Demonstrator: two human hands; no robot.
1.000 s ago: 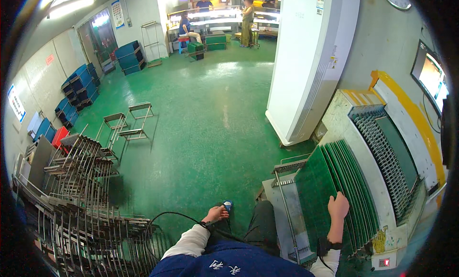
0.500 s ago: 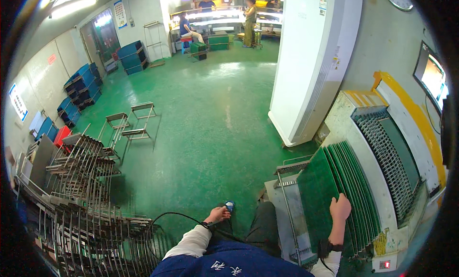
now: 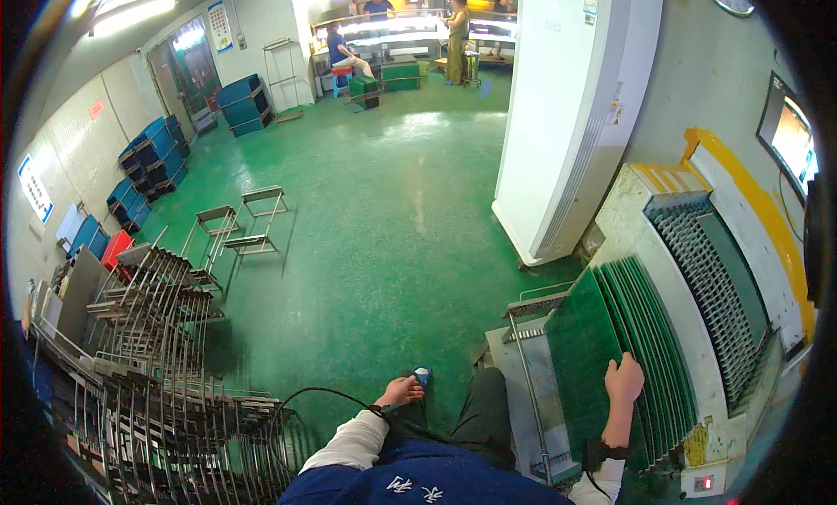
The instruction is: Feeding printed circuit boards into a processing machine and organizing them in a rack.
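Observation:
At my lower right a metal rack (image 3: 536, 306) holds several thin green boards (image 3: 586, 348), standing upright side by side like pages. My right hand (image 3: 624, 379) is at the near edges of these boards, its fingers closed on the edge of one board. The fingertips are partly hidden by the hand. My left hand (image 3: 401, 392) hangs low over my leg, its fingers curled together, and nothing shows in it. A black cable (image 3: 336, 390) loops to the left wrist.
A pale machine with a ridged slot (image 3: 711, 283) stands right of the rack. Beyond the rack rises a tall white cabinet (image 3: 558, 121). Metal racks (image 3: 157, 322) crowd the left; blue bins (image 3: 155, 156) line the wall. Several people work at a lit bench (image 3: 405, 27) far off.
The view has shifted very slightly. My right hand stays on the board edges and my left hand keeps its place. A person at the far bench shows more clearly now.

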